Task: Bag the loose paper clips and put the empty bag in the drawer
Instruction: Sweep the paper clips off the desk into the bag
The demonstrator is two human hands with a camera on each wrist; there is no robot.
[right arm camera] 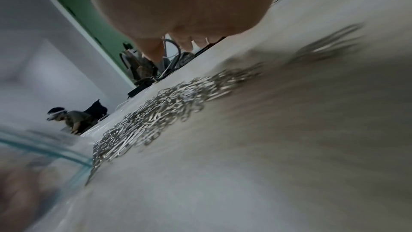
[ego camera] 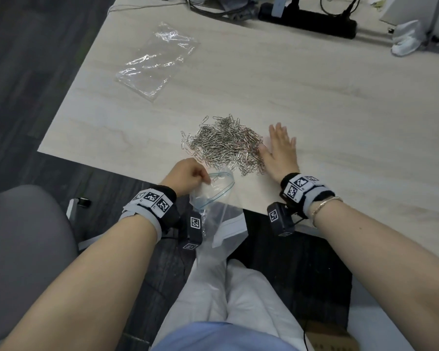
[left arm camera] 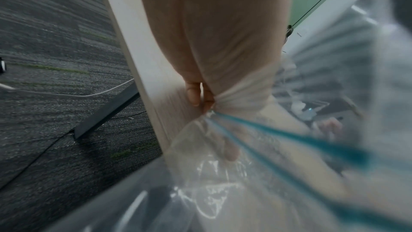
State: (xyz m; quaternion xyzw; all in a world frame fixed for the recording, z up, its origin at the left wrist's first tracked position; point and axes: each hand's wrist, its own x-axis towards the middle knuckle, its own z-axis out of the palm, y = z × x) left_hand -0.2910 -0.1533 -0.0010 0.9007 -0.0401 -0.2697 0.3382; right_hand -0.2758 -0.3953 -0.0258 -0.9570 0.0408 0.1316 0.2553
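Floor: dark grey carpet (ego camera: 23, 72) with faint green flecks lay at nine o'clock of the worktop; a thin cable (left arm camera: 40, 149) ran across it.
Worktop: pale wood-grain top (ego camera: 264, 84), its near corner at seven o'clock.
Worktop leg: a grey foot bar (left arm camera: 107, 112) rested on the carpet.
Chair: a grey padded seat (ego camera: 23, 236) stood at eight o'clock.
Far edge: a black power strip (ego camera: 307, 21) with plugs and tangled cables lay at twelve o'clock.
Walls: white wall (right arm camera: 33, 50) met a green panel (right arm camera: 89, 15).
Light: even and soft.
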